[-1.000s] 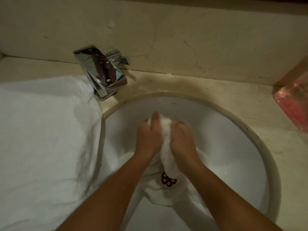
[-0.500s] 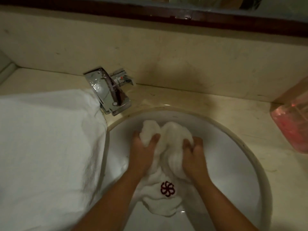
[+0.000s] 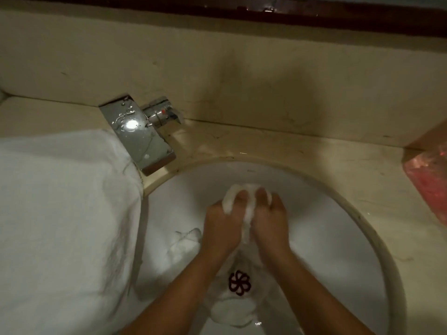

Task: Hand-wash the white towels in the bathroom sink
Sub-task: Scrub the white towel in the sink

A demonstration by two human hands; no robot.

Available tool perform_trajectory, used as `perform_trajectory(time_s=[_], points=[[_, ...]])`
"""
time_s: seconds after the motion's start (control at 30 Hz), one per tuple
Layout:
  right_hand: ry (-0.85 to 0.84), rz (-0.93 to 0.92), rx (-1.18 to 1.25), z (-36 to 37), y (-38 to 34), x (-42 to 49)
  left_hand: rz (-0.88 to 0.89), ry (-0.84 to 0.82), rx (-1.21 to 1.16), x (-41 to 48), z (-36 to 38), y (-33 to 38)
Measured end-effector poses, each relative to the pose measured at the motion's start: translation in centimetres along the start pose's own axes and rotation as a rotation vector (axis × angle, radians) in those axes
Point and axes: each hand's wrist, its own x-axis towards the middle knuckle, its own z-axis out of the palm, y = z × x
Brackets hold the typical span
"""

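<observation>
Scrub step: left hand (image 3: 221, 224) and right hand (image 3: 269, 222), fingers clamped on towel (image 3: 239, 308) bunch, centre frame in sink (image 3: 338, 238). Next likely: regrip fresh section, rub again.

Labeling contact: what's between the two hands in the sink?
Head view: a bunched fold of the white towel is squeezed between the left hand and the right hand, both gripping it.
</observation>
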Motion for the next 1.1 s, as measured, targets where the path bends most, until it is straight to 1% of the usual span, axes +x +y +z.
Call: perform_trajectory(time_s=[0.07, 0.13, 0.2, 0.27, 0.3, 0.37, 0.4, 0.43, 0.5, 0.53, 0.6, 0.63, 0.7, 0.73, 0.77, 0.83, 0.9, 0.93, 1.0, 1.1], points=[[-0.017, 0.051, 0.048, 0.8, -0.1, 0.3, 0.003, 0.054, 0.016, 0.0, 0.4, 0.3], [-0.07, -0.011, -0.019, 1.3, 0.3, -1.1, -0.002, 0.116, 0.077, 1.3, -0.8, 0.4], [-0.087, -0.029, -0.033, 0.7, 0.5, -1.6, 0.006, 0.072, 0.09, 1.3, -1.6, 0.3], [-0.093, -0.008, -0.171, 0.3, -0.3, -0.5, 0.023, -0.025, 0.076, -0.4, -1.1, 0.5], [-0.09, 0.028, -0.176, 0.1, -0.4, 0.3, 0.04, -0.035, 0.087, -0.9, -0.8, 0.3], [-0.125, 0.034, -0.08, 0.3, -0.5, -0.5, 0.029, 0.051, 0.101, -0.4, -0.9, 0.2], [-0.16, 0.003, -0.088, 0.2, -0.4, -1.6, 0.019, 0.092, 0.083, 0.4, -1.6, 0.2], [-0.199, -0.04, -0.153, -0.2, -0.4, -2.7, 0.016, 0.107, 0.077, 1.1, -2.2, 0.3], [-0.206, -0.066, -0.221, -1.2, 0.5, -3.3, 0.026, 0.079, 0.143, 1.1, -3.3, 0.7], [-0.214, -0.044, -0.191, -1.9, 0.8, -2.9, 0.021, 0.057, 0.163, 0.7, -3.5, 0.5], [-0.22, 0.086, -0.066, -2.9, 1.1, -2.3, -0.031, 0.05, 0.199, -0.4, -3.6, -0.4], [-0.203, 0.13, -0.077, -2.9, 1.4, -2.3, -0.066, 0.054, 0.251, -0.8, -3.6, -0.9], [-0.164, 0.056, -0.301, -2.5, 2.2, -2.7, -0.126, 0.047, 0.326, -0.9, -3.4, -2.3], [-0.134, 0.007, -0.39, -2.1, 2.6, -2.9, -0.14, 0.026, 0.323, -0.8, -3.2, -2.7], [-0.115, -0.031, -0.422, -1.6, 3.2, -2.8, -0.127, -0.015, 0.279, -0.9, -3.0, -2.6], [-0.121, -0.099, -0.376, -1.1, 3.7, -2.5, -0.05, -0.069, 0.145, -0.7, -2.7, -3.0], [-0.084, -0.187, -0.303, -1.9, 3.2, -2.5, 0.027, -0.013, 0.051, -0.7, -3.3, -2.7], [-0.042, -0.205, -0.24, -2.8, 2.8, -2.3, 0.031, 0.025, 0.0, -0.6, -4.0, -2.4], [0.027, -0.112, -0.056, -5.1, 1.9, -1.4, -0.066, 0.017, -0.131, -0.8, -5.4, -1.6], [0.022, 0.091, 0.148, -5.4, 0.7, -0.7, -0.249, -0.157, -0.278, -1.1, -5.7, -0.5]])
